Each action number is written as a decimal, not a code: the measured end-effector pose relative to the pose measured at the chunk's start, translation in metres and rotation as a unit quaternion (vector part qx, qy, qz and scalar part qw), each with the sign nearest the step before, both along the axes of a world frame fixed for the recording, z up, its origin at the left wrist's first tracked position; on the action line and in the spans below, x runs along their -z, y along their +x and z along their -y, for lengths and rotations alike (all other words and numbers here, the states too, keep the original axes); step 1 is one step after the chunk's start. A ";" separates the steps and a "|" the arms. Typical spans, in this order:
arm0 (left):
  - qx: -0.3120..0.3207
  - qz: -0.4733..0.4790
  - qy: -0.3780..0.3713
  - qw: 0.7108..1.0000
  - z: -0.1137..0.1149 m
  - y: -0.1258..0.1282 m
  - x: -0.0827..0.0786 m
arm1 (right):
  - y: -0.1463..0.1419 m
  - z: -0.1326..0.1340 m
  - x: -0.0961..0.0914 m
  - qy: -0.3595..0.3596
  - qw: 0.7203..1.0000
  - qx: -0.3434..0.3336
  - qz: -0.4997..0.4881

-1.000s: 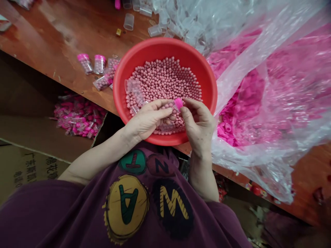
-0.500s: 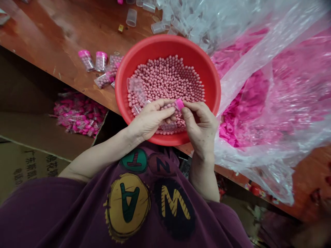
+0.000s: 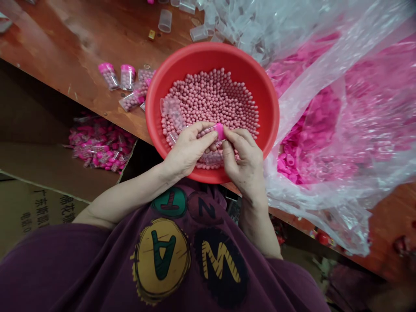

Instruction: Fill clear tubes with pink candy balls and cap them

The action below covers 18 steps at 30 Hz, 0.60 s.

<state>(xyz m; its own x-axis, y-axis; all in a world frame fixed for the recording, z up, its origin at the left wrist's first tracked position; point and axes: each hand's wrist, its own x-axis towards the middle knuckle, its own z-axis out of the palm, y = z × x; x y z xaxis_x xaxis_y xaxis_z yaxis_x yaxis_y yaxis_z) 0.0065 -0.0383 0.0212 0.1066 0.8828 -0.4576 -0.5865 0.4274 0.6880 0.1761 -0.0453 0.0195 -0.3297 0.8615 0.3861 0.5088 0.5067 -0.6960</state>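
Observation:
My left hand is closed around a small clear bottle of pink beads. The bottle lies tilted over the near side of a red basin. A bright pink cap sits on its right end. Fingers and thumb of my right hand pinch at that cap. Loose pink beads cover the basin's bottom, and several clear empty bottles lie among them. Part of the held bottle is hidden by my left fingers.
Capped bottles stand and lie left of the basin. Clear containers are heaped behind it. To the right, a plastic bag holds pink caps. Below the table edge, a cardboard box contains many filled bottles.
My right hand has shifted left, and its fingers have closed in lower on the cap. The bottle's capped end has moved slightly left; my left hand stays nearly still.

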 end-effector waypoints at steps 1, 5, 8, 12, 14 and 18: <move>0.006 0.006 0.014 1.000 0.000 -0.001 0.001 | 0.006 -0.002 -0.001 -0.021 1.000 -0.016 -0.001; 0.029 0.015 0.045 0.998 0.002 -0.004 0.005 | 0.018 -0.009 0.004 -0.080 0.994 0.024 -0.064; 0.030 -0.011 0.069 0.997 0.004 -0.005 0.006 | 0.010 -0.009 0.011 -0.099 0.979 0.109 -0.139; 0.000 -0.020 0.102 0.995 0.004 -0.004 0.010 | 0.000 0.000 0.006 -0.034 0.994 0.082 -0.061; -0.006 -0.019 0.094 0.995 0.004 -0.003 0.011 | -0.001 0.007 0.002 -0.007 0.998 0.039 0.039; 0.002 -0.012 0.077 0.997 0.005 -0.001 0.011 | -0.006 0.014 0.009 0.043 0.979 0.063 0.188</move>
